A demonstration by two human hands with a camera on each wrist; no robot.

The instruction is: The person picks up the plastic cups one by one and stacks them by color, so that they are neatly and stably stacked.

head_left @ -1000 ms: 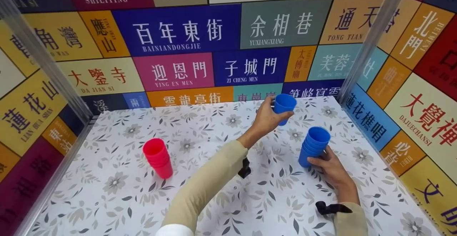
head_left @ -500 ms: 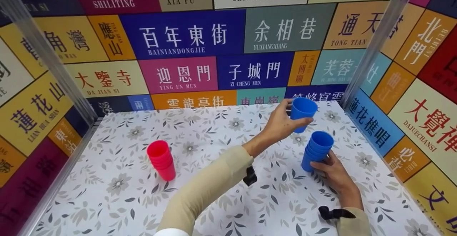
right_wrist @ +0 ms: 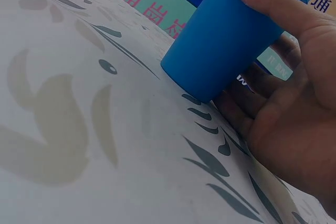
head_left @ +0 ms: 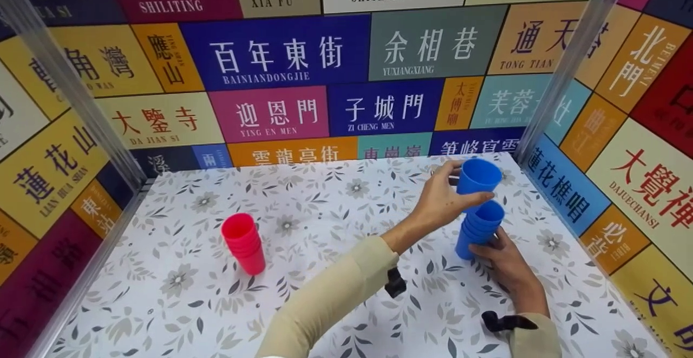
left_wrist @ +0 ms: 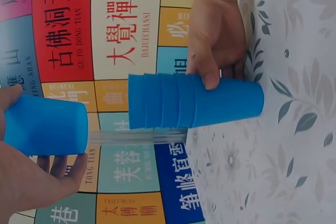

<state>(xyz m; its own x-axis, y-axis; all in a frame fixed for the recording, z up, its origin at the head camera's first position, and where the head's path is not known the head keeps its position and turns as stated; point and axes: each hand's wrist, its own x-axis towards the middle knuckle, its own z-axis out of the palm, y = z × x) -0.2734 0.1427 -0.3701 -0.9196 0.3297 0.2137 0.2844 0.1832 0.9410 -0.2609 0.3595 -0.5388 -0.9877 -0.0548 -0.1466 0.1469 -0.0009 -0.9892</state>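
Observation:
My left hand (head_left: 441,195) grips a single blue cup (head_left: 478,178) by its side, mouth up, just above a stack of nested blue cups (head_left: 479,233). In the left wrist view a gap shows between the held cup (left_wrist: 47,125) and the stack's top rim (left_wrist: 137,100). My right hand (head_left: 506,258) holds the stack low on its right side, thumb across the front. The right wrist view shows the stack's bottom (right_wrist: 210,61) at the tabletop, with the right-hand fingers (right_wrist: 260,85) curled behind it. A stack of red cups (head_left: 243,243) stands apart on the left.
The table is covered by a white cloth (head_left: 325,206) with grey leaves and flowers. Walls of coloured sign panels (head_left: 276,49) rise behind it and at both sides. Clear corner posts (head_left: 557,65) stand at the back corners.
My left hand has carried the single blue cup to the right and nearer, from behind the stack to just over it. The right hand and the red cups stay in place.

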